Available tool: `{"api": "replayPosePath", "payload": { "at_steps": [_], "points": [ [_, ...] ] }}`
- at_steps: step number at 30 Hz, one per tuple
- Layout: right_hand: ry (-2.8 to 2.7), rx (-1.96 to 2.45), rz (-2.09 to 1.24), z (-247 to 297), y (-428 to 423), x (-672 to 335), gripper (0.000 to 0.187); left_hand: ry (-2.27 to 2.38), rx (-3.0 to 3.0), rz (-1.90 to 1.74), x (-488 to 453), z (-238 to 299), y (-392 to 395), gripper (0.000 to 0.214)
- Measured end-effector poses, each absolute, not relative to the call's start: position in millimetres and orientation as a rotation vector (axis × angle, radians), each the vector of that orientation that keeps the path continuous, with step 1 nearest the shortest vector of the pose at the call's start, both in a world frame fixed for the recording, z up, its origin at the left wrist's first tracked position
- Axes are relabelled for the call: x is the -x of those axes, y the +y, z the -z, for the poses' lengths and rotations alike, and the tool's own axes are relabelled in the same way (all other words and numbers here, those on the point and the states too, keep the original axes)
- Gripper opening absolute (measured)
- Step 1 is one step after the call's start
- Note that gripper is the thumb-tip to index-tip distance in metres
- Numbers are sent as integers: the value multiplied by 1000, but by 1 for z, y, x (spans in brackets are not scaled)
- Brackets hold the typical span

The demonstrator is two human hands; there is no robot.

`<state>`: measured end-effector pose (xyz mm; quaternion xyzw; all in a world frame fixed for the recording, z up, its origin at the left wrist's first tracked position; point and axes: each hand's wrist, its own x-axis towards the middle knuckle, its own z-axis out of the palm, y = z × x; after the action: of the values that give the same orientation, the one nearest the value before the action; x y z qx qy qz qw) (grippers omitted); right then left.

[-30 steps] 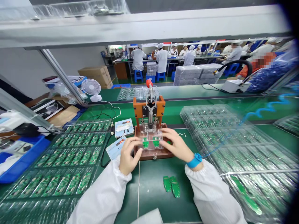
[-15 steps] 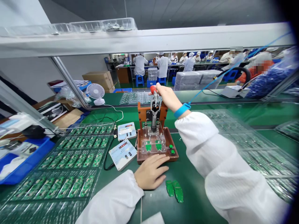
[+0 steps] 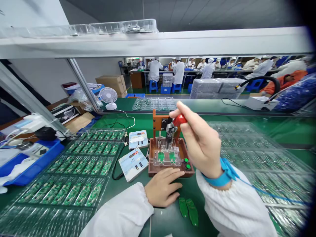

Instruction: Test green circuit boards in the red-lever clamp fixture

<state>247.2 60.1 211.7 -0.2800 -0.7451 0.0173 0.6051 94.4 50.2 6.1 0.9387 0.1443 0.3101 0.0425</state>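
My right hand (image 3: 201, 141), with a blue strap around its wrist, is closed on the red-knobbed lever (image 3: 179, 119) of a toggle-clamp press fixture (image 3: 158, 113). The lever is tipped toward me. Under the clamp, two green circuit boards (image 3: 161, 157) sit beneath a clear plate (image 3: 179, 160) on the brown base. Lying flat with fingers stretched out, my left hand (image 3: 164, 187) rests at the base's front edge. Two loose green boards (image 3: 192, 211) lie on the green table just right of my left hand.
Two small boxes with red digital displays (image 3: 133, 164) stand left of the fixture. Trays of green boards (image 3: 81, 168) cover the left side, and clear trays (image 3: 256, 158) lie on the right. A white fan (image 3: 108, 95) stands behind. Overhead runs a white shelf (image 3: 172, 44). People in white work beyond.
My right hand has pulled the red-knobbed lever down and toward me, lowering the clear plate over the boards. My left hand stays at the base's front edge. The view has shifted slightly.
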Motion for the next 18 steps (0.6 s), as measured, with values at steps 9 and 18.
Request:
{"api": "replayPosePath", "payload": {
  "at_steps": [9,18],
  "points": [
    [-1739,543,-71,-169,61,-254,46,467,-2841,-971,-96,-7,50,24],
    [-1725,470,-32,-131,70,-251,56,488,-2816,-1035,-99,-9,50,20]
  ]
}}
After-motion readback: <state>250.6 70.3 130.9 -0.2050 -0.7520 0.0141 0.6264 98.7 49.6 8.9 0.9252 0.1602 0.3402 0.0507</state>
